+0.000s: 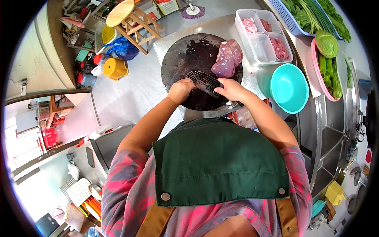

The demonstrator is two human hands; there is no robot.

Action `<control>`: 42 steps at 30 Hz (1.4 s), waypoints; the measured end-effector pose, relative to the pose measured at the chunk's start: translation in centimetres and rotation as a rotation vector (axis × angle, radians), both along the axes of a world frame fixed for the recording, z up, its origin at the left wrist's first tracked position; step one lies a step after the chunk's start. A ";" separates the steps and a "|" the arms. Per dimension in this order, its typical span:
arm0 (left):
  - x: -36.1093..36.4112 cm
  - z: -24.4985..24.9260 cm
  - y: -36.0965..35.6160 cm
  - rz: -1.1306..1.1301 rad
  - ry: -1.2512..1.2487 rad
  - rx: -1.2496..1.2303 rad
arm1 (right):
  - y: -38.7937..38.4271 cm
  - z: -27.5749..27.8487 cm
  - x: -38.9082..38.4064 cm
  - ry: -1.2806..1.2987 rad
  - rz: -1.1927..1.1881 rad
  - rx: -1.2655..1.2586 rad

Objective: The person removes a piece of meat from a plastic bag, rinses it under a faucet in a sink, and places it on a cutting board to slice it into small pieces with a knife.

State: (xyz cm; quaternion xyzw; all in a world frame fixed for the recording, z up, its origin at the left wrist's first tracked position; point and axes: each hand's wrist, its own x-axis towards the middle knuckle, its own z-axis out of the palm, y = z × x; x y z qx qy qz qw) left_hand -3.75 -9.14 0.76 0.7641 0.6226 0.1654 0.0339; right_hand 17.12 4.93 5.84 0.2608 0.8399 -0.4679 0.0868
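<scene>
A dark, wet round chopping board (177,55) lies on a metal table. Over it is a broad dark blade (204,82) with streaks on it. My right hand (233,90) is closed at the blade's right end, thumb and fingers pressed on it. At the other end my left hand (181,90) has its fingers bent together against the blade's edge; what they pinch, if anything, is too small to tell. A large piece of raw meat (227,58) rests on the board's right side, just beyond the blade and apart from both hands.
Right of the board stand a divided clear container (256,59) with meat pieces in several compartments, and a turquoise bowl (289,88). Farther right are a pink basin (316,67) of green vegetables and a blue basket (290,19). A wooden stool (121,12) stands at the upper left.
</scene>
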 end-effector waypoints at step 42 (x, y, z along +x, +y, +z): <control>4.7 2.7 11.9 0.567 -0.748 -0.103 | -1.6 2.5 11.9 0.711 -1.101 -0.075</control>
